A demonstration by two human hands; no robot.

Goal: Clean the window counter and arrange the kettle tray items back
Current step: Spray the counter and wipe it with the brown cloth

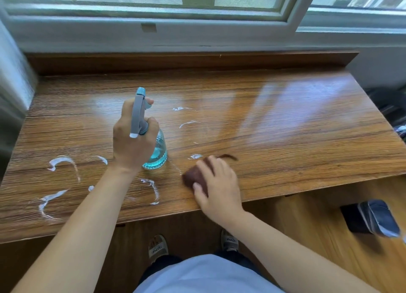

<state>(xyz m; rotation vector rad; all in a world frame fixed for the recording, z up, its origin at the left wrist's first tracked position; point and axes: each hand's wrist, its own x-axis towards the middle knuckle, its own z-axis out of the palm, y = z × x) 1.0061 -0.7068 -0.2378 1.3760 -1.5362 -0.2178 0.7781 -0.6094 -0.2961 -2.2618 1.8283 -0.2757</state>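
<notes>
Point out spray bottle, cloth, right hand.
spray bottle (158, 152), head view, clear lower body with blue liquid.
cloth (194, 176), head view, brown part left of the fingers.
right hand (219, 187), head view, back of hand.

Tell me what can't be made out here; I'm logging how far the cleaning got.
Head view only:
- Brown cloth: motion-blurred, half under the right hand.
- Spray bottle: neck hidden by the left hand.
- Dark object by the floor: blurred, unidentifiable.
- Kettle tray: nowhere in frame.

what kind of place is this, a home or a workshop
Likely a lived-in room, a home or hotel room. A wooden counter sits under a sliding window, and the person cleans it with a spray bottle and brown cloth.
</notes>
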